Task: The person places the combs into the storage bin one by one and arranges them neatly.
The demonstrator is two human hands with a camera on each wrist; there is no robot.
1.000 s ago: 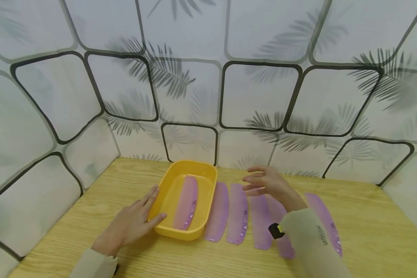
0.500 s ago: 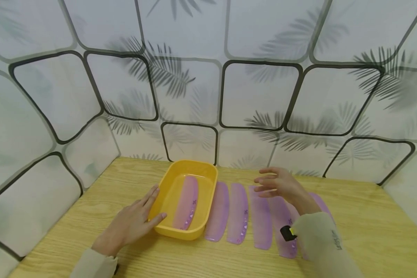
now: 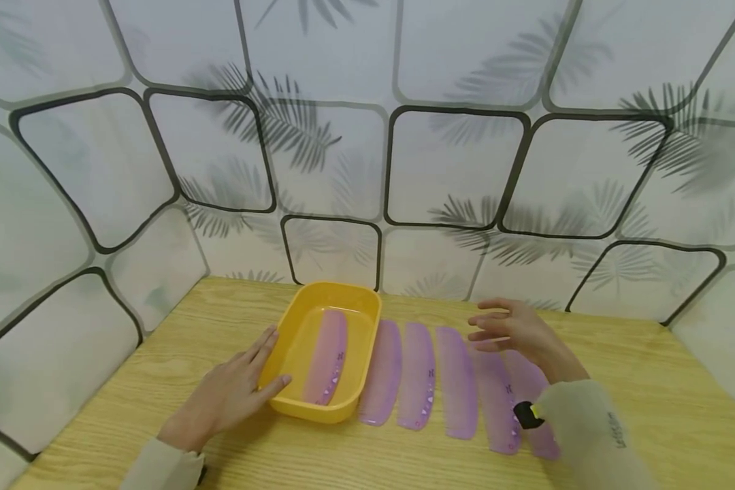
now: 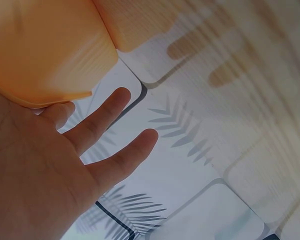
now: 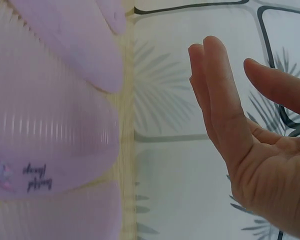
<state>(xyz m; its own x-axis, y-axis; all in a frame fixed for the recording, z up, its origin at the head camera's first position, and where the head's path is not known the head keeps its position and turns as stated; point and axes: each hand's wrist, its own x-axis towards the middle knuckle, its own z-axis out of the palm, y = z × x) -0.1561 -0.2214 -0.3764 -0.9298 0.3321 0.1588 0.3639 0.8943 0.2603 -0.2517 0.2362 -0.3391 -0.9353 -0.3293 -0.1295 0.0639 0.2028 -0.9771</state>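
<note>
My left hand (image 3: 226, 388) lies along the left side of a yellow plastic basin (image 3: 315, 411), fingers straight and spread at its rim. The left wrist view shows the basin's outer wall (image 4: 50, 50) above this hand (image 4: 65, 155). Inside the basin lies one translucent purple comb (image 3: 326, 354). To its right, several similar combs (image 3: 456, 381) form a row on the table. My right hand (image 3: 520, 333) hovers over the far ends of the right-hand combs, fingers loosely extended, holding nothing. In the right wrist view, a printed comb (image 5: 50, 130) lies beside that hand (image 5: 255, 145).
The wood-grain table (image 3: 282, 456) runs back to a pale wall covering (image 3: 453, 170) with dark outlines and leaf prints. The basin's far end stands near that wall. My right sleeve (image 3: 588, 429) covers part of the right end of the comb row.
My right hand has moved to the right above the comb row, uncovering combs nearer the basin. The rightmost comb seen earlier is now hidden by my arm. My left hand has stayed put.
</note>
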